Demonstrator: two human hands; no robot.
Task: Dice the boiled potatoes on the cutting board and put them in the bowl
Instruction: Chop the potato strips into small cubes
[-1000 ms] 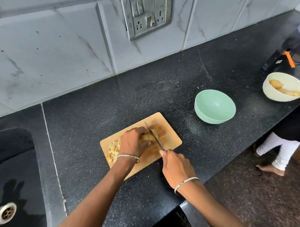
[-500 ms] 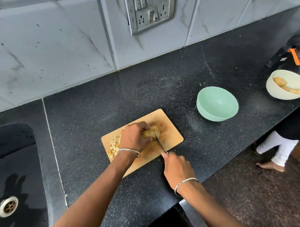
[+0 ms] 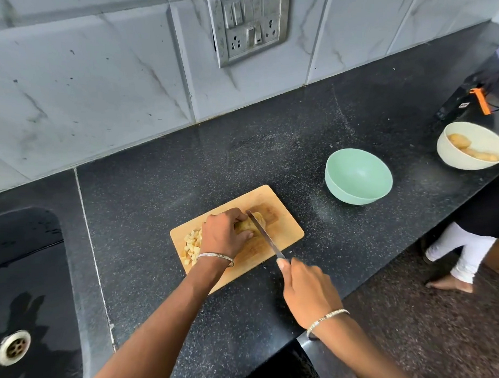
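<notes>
Curled fingers of my left hand (image 3: 224,235) pin the potato (image 3: 251,224) to the cutting board (image 3: 286,230), and my right hand (image 3: 308,294) is clenched round the handle of the knife (image 3: 265,235) — its blade lies slanted across the potato's right part. Diced cubes (image 3: 191,247) sit heaped at the board's left end, beside my left wrist. I see the green bowl (image 3: 347,194) on the black counter (image 3: 185,162) to the right, well apart from the board — farther right, a cream bowl (image 3: 451,159) holds whole potatoes (image 3: 458,141).
</notes>
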